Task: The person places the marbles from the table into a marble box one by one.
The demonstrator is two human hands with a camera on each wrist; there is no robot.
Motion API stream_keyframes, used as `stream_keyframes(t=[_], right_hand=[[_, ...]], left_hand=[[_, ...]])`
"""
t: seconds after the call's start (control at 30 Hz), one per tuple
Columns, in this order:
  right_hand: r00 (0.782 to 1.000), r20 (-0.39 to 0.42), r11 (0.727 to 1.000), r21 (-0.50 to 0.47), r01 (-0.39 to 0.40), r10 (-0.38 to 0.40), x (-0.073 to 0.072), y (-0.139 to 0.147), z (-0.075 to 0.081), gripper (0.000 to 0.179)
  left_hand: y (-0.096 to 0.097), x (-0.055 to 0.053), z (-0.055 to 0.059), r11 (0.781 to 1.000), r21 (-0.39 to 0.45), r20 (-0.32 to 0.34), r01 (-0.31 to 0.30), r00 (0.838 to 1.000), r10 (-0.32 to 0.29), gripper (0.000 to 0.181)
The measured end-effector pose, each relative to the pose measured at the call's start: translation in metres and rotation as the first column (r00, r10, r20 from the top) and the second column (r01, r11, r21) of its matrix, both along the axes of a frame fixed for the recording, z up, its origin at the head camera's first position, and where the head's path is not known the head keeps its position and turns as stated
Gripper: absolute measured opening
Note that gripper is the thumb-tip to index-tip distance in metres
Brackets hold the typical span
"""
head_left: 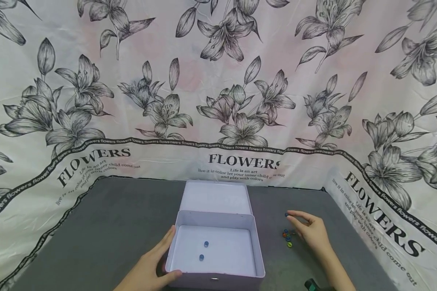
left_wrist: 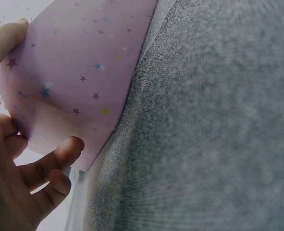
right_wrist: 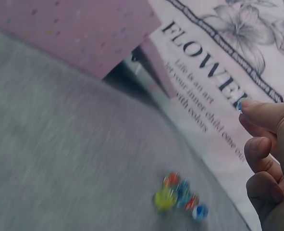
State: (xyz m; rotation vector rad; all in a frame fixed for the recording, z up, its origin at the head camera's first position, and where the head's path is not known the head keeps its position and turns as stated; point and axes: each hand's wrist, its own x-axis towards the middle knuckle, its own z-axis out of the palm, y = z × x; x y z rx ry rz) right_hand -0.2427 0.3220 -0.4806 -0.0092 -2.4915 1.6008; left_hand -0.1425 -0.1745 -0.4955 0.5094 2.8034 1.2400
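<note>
A pale lilac box [head_left: 227,252] stands with its lid [head_left: 216,198] laid back behind it. Inside it lie two blue marbles, a farther marble [head_left: 206,244] and a nearer marble [head_left: 201,257]. My left hand [head_left: 151,260] holds the box's front left corner, thumb at the front rim and fingers along the left side. Stars dot the box's outer wall [left_wrist: 69,79] in the left wrist view. Right of the box, my right hand [head_left: 311,234] pinches a small blue marble [right_wrist: 240,105] between thumb and forefinger, above the table. Below this hand sits a cluster of coloured marbles [right_wrist: 182,193].
The grey cloth-covered table [head_left: 131,226] extends on both sides of the box. A white curtain [head_left: 240,101] printed with flowers hangs behind and along the sides. A dark and green object [head_left: 311,284] shows by the right wrist at the lower edge.
</note>
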Motion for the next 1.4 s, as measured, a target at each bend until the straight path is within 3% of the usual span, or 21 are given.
stream_keyframes(t=[0.13, 0.27, 0.5, 0.83, 1.4], right_hand=[[0.997, -0.054, 0.999, 0.005, -0.048, 0.048, -0.009, -0.01, 0.011, 0.04], [0.992, -0.098, 0.997, 0.011, -0.081, 0.082, -0.016, -0.023, 0.02, 0.038], [0.99, -0.109, 0.995, -0.012, -0.096, 0.094, -0.027, -0.043, 0.036, 0.038], [0.982, -0.121, 0.984, -0.083, -0.158, 0.147, -0.047, -0.082, 0.061, 0.038], [0.953, -0.139, 0.946, -0.146, -0.29, 0.27, -0.073, -0.146, 0.076, 0.034]], left_hand=[[-0.001, 0.001, -0.001, 1.0, 0.017, 0.027, 0.004, 1.0, -0.004, 0.11], [-0.001, 0.0, -0.002, 1.0, 0.006, 0.0, 0.01, 1.0, -0.01, 0.108], [-0.002, 0.0, -0.004, 1.0, -0.022, -0.061, 0.007, 0.998, -0.008, 0.108], [-0.001, -0.001, -0.002, 1.0, -0.02, -0.027, 0.005, 1.0, -0.005, 0.108], [-0.001, -0.001, -0.002, 1.0, 0.02, 0.009, 0.01, 1.0, -0.01, 0.109]])
